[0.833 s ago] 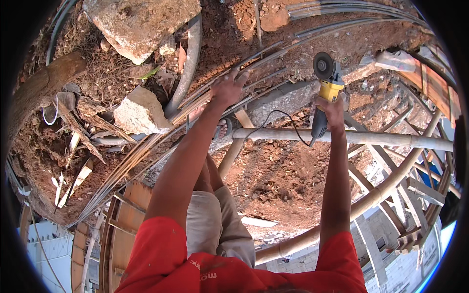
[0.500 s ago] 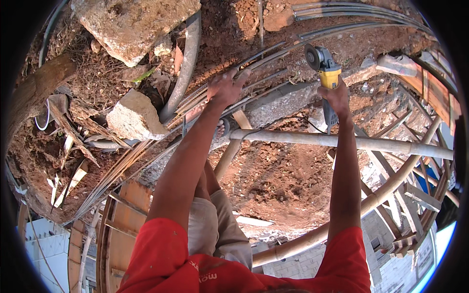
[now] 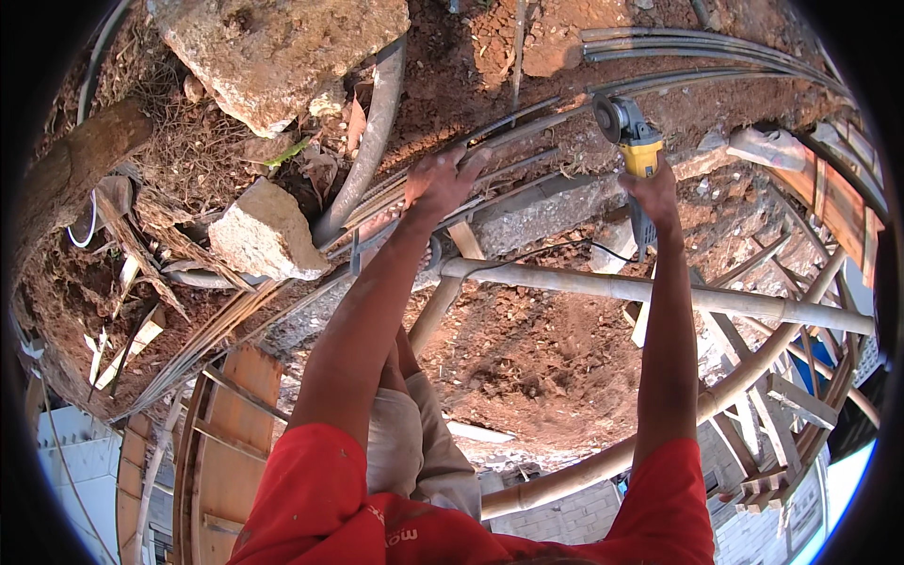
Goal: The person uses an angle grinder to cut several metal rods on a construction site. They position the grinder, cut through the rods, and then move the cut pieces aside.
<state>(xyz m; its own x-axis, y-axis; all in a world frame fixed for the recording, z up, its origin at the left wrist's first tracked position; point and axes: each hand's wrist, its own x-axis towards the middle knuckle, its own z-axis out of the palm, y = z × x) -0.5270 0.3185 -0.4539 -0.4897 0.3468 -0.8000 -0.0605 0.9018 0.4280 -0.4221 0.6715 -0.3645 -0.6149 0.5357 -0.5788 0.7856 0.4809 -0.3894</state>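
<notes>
In my right hand (image 3: 652, 195) is a yellow and grey angle grinder (image 3: 642, 155), my fingers wrapped round its body. The round disc (image 3: 610, 119) at its far end sits just over the steel bars. A dark cord hangs from the grinder's near end and runs left. My left hand (image 3: 439, 183) rests on the bundle of thin steel bars (image 3: 513, 160), thumb and fingers spread apart; the undersides of its fingers are hidden. Below my left forearm, a sandalled foot (image 3: 428, 254) partly shows beside the bars.
A bamboo pole (image 3: 565, 282) crosses in front of me above a reddish dirt pit (image 3: 527, 367). Large rocks (image 3: 266, 231) and a thick grey pipe (image 3: 369, 141) lie at left. More bars (image 3: 678, 42) curve at far right. Wooden scaffolding (image 3: 782, 405) stands lower right.
The view has shifted slightly, so the surroundings sit a little differently. My right hand and the grinder appear slightly lower and farther right; my left hand stays on the bars.
</notes>
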